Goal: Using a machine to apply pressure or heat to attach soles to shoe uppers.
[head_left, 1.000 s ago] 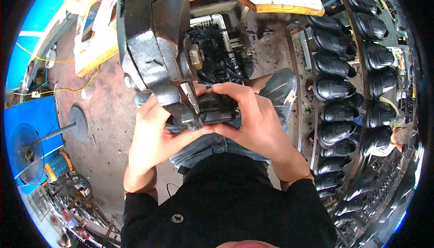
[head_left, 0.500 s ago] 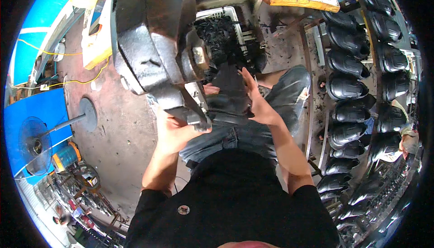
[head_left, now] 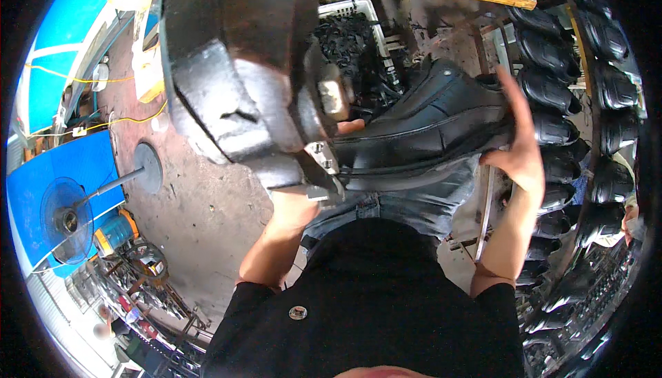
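Shifted since half a sec. ago: one black leather shoe with stitched upper and thick black sole (head_left: 427, 130), swung out to our R., now showing its length; our bare R. hand (head_left: 522, 154) went out w/ it. Loc. of shoe: above our blue-grey denim trousers (head_left: 414, 205), L. end just beside foot of a worn black-and-silver metal machine head (head_left: 234, 95). R. hand: fingers nearly straight, spread wide from thumb at shoe's R. end, not closed round it. Bare L. hand (head_left: 293, 205): mostly hidden behind machine head, one fingertip showing beyond, close to shoe; whether it grips, we can't tell. Also noted: white plastic crate (head_left: 376, 23) w/ black scraps (head_left: 341, 43), beyond shoe; rows of shiny black shoes (head_left: 548, 88), R. side; round caged floor fan (head_left: 65, 219), far L.
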Tool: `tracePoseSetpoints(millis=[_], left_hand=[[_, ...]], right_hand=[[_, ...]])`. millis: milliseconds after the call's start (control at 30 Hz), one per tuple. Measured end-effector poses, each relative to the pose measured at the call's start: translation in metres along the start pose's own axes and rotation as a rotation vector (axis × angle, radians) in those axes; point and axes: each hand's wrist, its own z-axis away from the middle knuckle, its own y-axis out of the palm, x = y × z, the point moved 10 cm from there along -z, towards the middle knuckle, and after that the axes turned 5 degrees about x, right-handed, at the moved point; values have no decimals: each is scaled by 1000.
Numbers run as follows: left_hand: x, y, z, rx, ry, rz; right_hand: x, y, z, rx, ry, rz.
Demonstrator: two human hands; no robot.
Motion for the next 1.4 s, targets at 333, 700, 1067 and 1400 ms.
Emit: tracePoseSetpoints(millis=[333, 700, 1067, 1400], left_hand=[[60, -40, 36, -196, -8, 813], [45, -116, 70, -308, -6, 519], [-145, -78, 89, -535, 687, -811], [-107, 27, 3, 159, 182, -1284]], right_hand=[[135, -23, -7, -115, -141, 394], [137, 36, -2, -120, -274, 277], [147, 113, -26, -3, -346, 7], [167, 118, -28, 119, -223, 178]])
